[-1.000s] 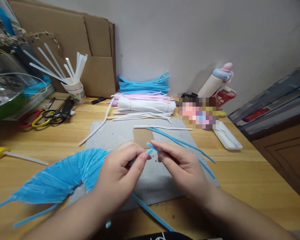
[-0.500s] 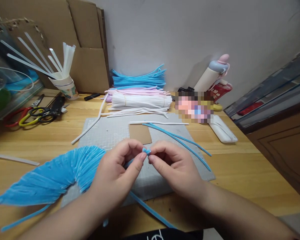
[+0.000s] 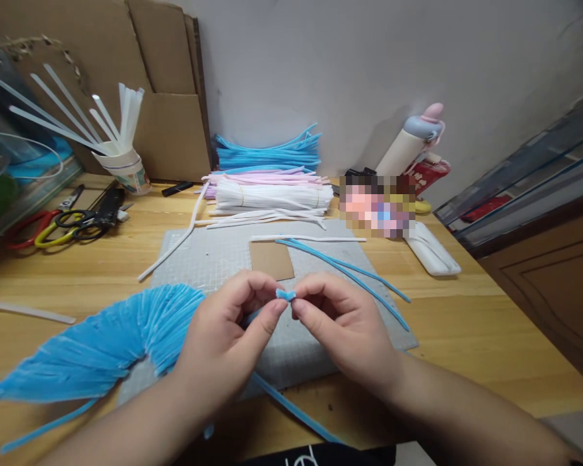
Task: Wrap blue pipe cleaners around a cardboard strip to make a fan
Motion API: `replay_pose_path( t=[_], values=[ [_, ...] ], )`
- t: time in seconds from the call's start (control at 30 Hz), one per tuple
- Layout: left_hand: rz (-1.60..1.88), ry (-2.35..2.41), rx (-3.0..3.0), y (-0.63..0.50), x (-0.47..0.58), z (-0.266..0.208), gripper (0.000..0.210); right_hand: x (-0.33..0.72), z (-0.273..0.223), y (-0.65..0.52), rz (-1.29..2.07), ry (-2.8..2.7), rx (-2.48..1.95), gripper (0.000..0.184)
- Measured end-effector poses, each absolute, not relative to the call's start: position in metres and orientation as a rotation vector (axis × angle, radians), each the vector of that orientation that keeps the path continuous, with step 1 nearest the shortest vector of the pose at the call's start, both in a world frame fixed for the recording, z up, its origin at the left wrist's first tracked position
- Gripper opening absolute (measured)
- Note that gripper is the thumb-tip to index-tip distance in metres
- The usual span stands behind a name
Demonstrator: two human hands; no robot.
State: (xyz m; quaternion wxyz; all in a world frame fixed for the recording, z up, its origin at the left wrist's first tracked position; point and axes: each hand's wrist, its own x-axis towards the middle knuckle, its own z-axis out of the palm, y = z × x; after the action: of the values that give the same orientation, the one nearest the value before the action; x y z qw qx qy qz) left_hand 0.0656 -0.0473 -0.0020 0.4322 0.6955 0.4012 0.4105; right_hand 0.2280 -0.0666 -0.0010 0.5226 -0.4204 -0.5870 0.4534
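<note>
Between the fingertips of both hands is a short bent piece of blue pipe cleaner (image 3: 285, 294). My left hand (image 3: 238, 317) pinches its left end, and my right hand (image 3: 337, 317) pinches the right end. Beside my left wrist lies a large curved shape wound from blue pipe cleaners (image 3: 102, 340), its right part hidden behind that hand. A blue pipe cleaner strand (image 3: 296, 411) stretches out below my hands toward the table's front edge. Just beyond my fingers a small brown cardboard piece (image 3: 272, 260) rests on the grey cutting mat (image 3: 214, 252).
Loose blue pipe cleaners (image 3: 350, 272) lie on the mat's right side. Bundles of blue (image 3: 267, 154) and white pipe cleaners (image 3: 272, 195) stand by the wall. Scissors (image 3: 53, 226) and a cup of glue sticks (image 3: 126, 169) are at left; a bottle (image 3: 403, 145) and white case (image 3: 432, 249) at right.
The blue piece between my fingertips shows slightly wider and flatter than before. Both hands stay in nearly the same place, and the view has shifted only slightly.
</note>
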Motion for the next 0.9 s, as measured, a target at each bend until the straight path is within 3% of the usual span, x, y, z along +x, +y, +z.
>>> replay_pose_path(
  t=[0.53, 0.9],
  values=[
    [1.229, 0.913, 1.979, -0.050, 0.066, -0.002, 0.015, 0.228, 0.002, -0.067, 1.203, -1.377, -0.992, 0.011],
    [1.389, 0.783, 2.675, -0.049, 0.056, -0.020, 0.021, 0.232, 0.005, -0.063, 1.432, -1.313, -1.069, 0.020]
  ],
)
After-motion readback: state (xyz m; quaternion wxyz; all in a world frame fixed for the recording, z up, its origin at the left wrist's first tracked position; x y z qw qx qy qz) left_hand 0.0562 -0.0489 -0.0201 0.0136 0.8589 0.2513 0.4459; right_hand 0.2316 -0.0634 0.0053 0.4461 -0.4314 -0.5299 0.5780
